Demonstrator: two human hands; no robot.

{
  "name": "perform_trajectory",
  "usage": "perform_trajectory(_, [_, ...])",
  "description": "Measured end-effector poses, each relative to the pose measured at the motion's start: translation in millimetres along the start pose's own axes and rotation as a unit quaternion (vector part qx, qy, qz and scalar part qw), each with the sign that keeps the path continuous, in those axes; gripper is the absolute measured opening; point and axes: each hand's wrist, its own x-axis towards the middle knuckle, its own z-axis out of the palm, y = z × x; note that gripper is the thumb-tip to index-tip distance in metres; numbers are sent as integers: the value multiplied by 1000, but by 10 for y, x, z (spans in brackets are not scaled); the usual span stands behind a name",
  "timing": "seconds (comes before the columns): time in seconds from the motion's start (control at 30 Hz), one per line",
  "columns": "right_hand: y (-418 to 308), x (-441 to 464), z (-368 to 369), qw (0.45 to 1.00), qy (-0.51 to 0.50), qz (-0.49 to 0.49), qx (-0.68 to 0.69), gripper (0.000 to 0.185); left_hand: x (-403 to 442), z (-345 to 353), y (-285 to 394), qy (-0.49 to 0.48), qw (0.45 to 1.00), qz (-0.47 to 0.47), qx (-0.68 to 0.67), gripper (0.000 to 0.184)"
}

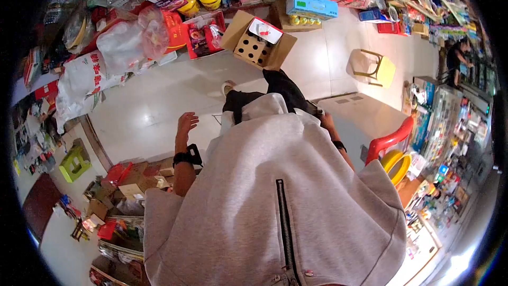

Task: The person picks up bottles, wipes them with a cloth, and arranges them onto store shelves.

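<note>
My left hand [188, 123] hangs out to the left of my body over the tiled floor, its fingers stretched out and holding nothing. A black band is strapped round that wrist. At my right hip, partly behind my grey zip jacket [233, 180], is my right hand [327, 122]; its fingers are too hidden to make out. Beyond my feet stands an open cardboard box [253, 50] with a holed divider inside. A white and red packet [266, 30] lies on top of it. Neither hand touches the box.
Left of the box sits a red carton of packets [205, 34], then white plastic bags [84, 82]. A yellow-seated chair [382, 70] stands at the far right. Close on my right are a grey-topped surface [365, 119] and a red curved rail [390, 139]. Stocked shelves surround the floor.
</note>
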Motion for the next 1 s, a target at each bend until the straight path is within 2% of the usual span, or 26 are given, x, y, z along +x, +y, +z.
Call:
perform_trajectory(0.1, [-206,529,-361,999,-37,-6,-10,36,33,383,53,21,999,-24,-14,34])
perform_trajectory(0.17, [-336,864,-617,999,-29,-20,-34,36,-34,642,37,24,998,36,-40,37])
perform_trajectory(0.2, [-388,1011,-710,998,-24,-25,-42,35,-34,739,47,28,998,33,-42,37])
perform_trajectory(0.23, [-556,1129,-855,996,-74,-10,-53,37,-25,845,12,18,997,20,-71,40])
perform_trajectory(0.3, [-999,1226,-1157,996,-51,8,-70,35,23,1070,21,9,994,13,-104,44])
perform_trajectory(0.37, [-1113,1565,-1366,997,-55,0,-59,36,33,1252,13,-12,993,-7,-120,50])
perform_trajectory(0.43, [-726,2230,-1521,981,-24,-114,-156,39,-92,1513,148,18,994,10,-107,48])
perform_trajectory(0.47, [-753,2402,-1591,957,-27,-147,-248,39,-186,1604,156,45,995,25,-89,46])
perform_trajectory(0.53, [-1456,1972,-1671,983,-28,-99,-150,39,-248,1679,152,45,995,31,-79,39])
perform_trajectory(0.6, [-1707,1906,-1673,976,-21,-105,-189,37,-385,1779,160,56,993,39,-101,35])
perform_trajectory(0.7, [-1665,1850,-1687,950,-30,-210,-228,43,-479,1787,-128,42,989,97,-99,35])
perform_trajectory(0.73, [-1792,1578,-1672,980,-57,-152,-115,36,-525,1785,-209,42,989,97,-102,35])
perform_trajectory(0.8, [-1762,1505,-1653,969,-44,-168,-178,35,-553,1789,-353,65,993,59,-83,34])
perform_trajectory(0.93, [-1310,1642,-1679,967,-60,-172,-176,36,-567,1831,-784,102,985,28,-137,30])
perform_trajectory(1.0, [-1314,1521,-1777,929,-77,-187,-310,47,-575,1867,-984,55,980,33,-187,37])
